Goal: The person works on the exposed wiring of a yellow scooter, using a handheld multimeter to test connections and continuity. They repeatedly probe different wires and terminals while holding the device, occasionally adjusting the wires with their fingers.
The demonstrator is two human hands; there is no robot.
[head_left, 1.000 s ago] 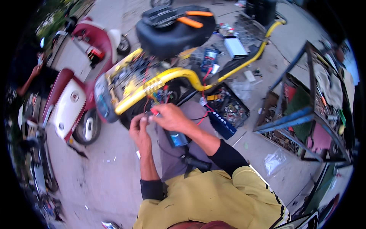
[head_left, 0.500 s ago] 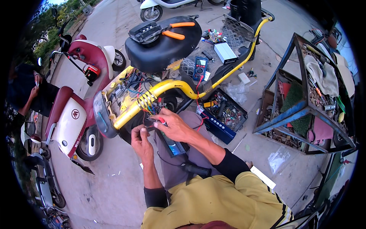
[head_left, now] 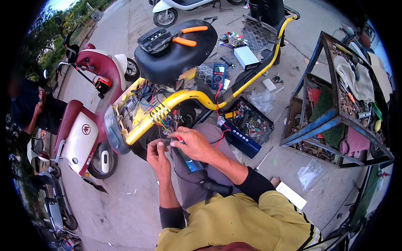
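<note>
My left hand is closed in a pinch on a thin dark wire; its end is too small to make out. Touching it on the right, my right hand grips a red test probe, pointed toward the pinched wire. Both hands are above my lap, beside a bundle of coloured wires hanging from the yellow scooter frame. A red lead runs from near the frame up to a blue multimeter, whose reading I cannot make out.
A black seat carries orange-handled pliers. Right of my knees lie a silver controller box, a parts tray and a blue box. Farther right stands a metal tool rack. A red-and-white scooter stands left, near another person.
My hands have come together, the fingertips now nearly meeting at the wire. The whole view has tilted slightly; the multimeter and the scooter parts stay in place.
</note>
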